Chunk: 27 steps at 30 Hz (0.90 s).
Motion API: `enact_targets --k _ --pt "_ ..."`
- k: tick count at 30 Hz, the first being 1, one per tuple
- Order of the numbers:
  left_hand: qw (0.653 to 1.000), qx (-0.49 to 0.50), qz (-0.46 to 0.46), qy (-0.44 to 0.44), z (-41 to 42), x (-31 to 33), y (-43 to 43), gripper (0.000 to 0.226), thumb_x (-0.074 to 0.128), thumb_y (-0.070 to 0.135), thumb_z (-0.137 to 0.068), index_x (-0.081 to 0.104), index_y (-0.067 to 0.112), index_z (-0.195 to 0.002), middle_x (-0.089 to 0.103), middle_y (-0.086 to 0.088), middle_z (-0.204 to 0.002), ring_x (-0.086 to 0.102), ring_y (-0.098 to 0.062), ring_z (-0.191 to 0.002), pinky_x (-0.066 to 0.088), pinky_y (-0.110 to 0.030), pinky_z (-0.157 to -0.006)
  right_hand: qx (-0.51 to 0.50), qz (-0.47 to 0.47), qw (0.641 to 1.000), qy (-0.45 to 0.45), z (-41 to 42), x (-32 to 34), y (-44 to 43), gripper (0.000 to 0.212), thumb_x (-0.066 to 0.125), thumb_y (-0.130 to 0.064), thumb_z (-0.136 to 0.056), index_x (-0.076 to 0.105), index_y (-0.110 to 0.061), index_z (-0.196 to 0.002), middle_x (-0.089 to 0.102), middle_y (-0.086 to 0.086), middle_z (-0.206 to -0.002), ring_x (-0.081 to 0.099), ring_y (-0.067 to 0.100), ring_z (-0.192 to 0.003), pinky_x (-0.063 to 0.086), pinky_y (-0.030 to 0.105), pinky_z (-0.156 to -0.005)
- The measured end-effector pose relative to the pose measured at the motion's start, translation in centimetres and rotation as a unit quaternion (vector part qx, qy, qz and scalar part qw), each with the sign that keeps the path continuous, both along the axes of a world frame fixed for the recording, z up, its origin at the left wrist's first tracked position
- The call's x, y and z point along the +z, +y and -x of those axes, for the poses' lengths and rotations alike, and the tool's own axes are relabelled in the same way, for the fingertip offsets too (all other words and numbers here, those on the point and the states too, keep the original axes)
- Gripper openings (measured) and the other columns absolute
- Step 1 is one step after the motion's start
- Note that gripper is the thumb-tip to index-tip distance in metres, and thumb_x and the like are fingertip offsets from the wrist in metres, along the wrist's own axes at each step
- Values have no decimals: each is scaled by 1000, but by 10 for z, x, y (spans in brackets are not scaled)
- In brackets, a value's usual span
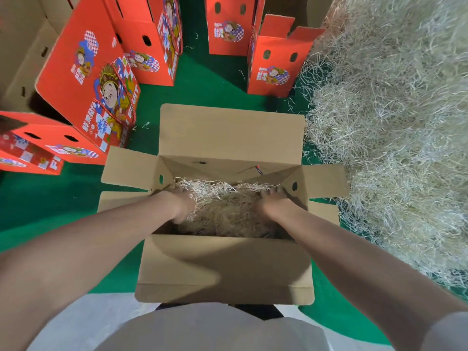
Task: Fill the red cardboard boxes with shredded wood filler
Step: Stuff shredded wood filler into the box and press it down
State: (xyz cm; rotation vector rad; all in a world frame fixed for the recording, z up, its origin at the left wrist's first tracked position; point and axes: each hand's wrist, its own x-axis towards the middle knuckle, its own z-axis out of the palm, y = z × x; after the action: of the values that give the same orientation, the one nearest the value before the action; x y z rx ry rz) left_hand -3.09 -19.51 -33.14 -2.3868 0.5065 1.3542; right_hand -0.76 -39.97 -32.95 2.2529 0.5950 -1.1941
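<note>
Kraft-brown cardboard on every face that shows: an open carton [222,269] stands at centre frame on the green floor [210,79], all four top flaps folded outward. The two short side flaps each carry an oval hole. A short red cord end pokes through the far inner wall.

Shredded wood filler [225,211] lies inside the carton, a pale tangled layer reaching the far wall, brighter at the far edge and shadowed nearer the camera.

Left hand [181,201]: inside the carton at its left wall, on the filler, thumb pointing back toward the camera. The fingertips are sunk among the strands; cannot tell whether they grip or only press.

Right hand [272,200]: inside the carton at its right wall, knuckles up, on the filler. Fingers bend downward into the strands, tips hidden; grip or press cannot be told.

A bulk pile of shredded wood [392,122] fills the right side of the frame from top to lower right, touching the carton's right flap.

Red printed boxes, with a cartoon figure and oval handle holes:
- tall box [83,72], upper left, tilted
- second box [149,46], just right of it
- top-centre box [228,29], upright
- box with open top flaps [276,64], beside the pile
- box lying on its side [50,145], left edge.

Plain brown cartons [22,54] sit in the upper left corner. Loose strands are scattered on the floor.
</note>
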Motion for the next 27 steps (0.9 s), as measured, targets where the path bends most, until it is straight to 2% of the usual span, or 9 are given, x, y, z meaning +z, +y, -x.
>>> enact_targets --k 3,6,8,10,15,19,22,25,27 --pt "998 -52 -33 -8 -6 3 3 73 46 5 -86 14 24 -149 9 -11 -155 8 -30 -142 5 -54 -114 -1 -27 1000 17 -1 6 10 53 47 -14 -93 30 -13 -143 25 17 -148 20 41 -135 20 55 -107" --pt "999 -30 29 -26 -17 17 7 64 53 8 -87 32 30 -143 29 -4 -149 31 -24 -135 27 -44 -111 30 -112 992 -42 4 25 13 36 53 -9 -89 54 -13 -124 53 13 -128 49 31 -117 37 44 -94" --pt "996 23 84 -35 -17 29 9 52 57 10 -87 48 29 -134 45 2 -140 49 -19 -120 46 -29 -90 35 -172 979 -102 7 43 5 29 52 -6 -86 60 -12 -113 60 11 -115 55 29 -106 39 39 -86" --pt "978 85 172 -84 -12 37 6 30 61 22 -87 64 24 -117 58 4 -127 57 -15 -108 45 -24 -79 33 -242 955 -170 10 57 -5 30 53 -8 -83 61 -15 -111 60 9 -112 55 30 -104 41 38 -86" --pt "920 181 300 -176 13 55 -10 29 59 32 -88 69 9 -71 70 -1 -74 61 -20 -68 46 -36 -88 73 -452 766 -452 9 68 -24 31 70 8 -60 62 -2 -89 57 17 -86 54 31 -76 44 38 -64" --pt "903 202 340 -170 27 65 -26 35 59 29 -87 62 9 -59 57 -2 -56 47 -21 -52 44 -28 -60 62 -351 848 -392 -12 56 -30 55 61 -9 -82 38 -11 -132 46 15 -128 42 35 -116 35 48 -95" --pt "907 211 333 -149 33 70 -30 40 56 30 -89 51 10 -55 44 -4 -51 36 -18 -48 32 -27 -49 44 -306 883 -353 -17 45 -28 52 52 -6 -85 33 -16 -133 54 14 -118 47 32 -110 39 43 -91" --pt "905 222 320 -172 37 80 -24 46 53 31 -91 40 11 -51 39 -7 -53 36 -23 -50 32 -24 -54 -62 -326 880 -339 -27 42 -25 39 47 -8 -88 41 -19 -125 60 12 -106 52 31 -102 43 43 -82" --pt "906 218 291 -217 35 91 -17 35 51 34 -92 56 12 -65 58 -1 -69 54 -22 -64 40 -20 -75 -146 -338 870 -328 -35 42 -22 27 44 -13 -91 47 -19 -117 62 13 -103 55 32 -98 45 42 -78"
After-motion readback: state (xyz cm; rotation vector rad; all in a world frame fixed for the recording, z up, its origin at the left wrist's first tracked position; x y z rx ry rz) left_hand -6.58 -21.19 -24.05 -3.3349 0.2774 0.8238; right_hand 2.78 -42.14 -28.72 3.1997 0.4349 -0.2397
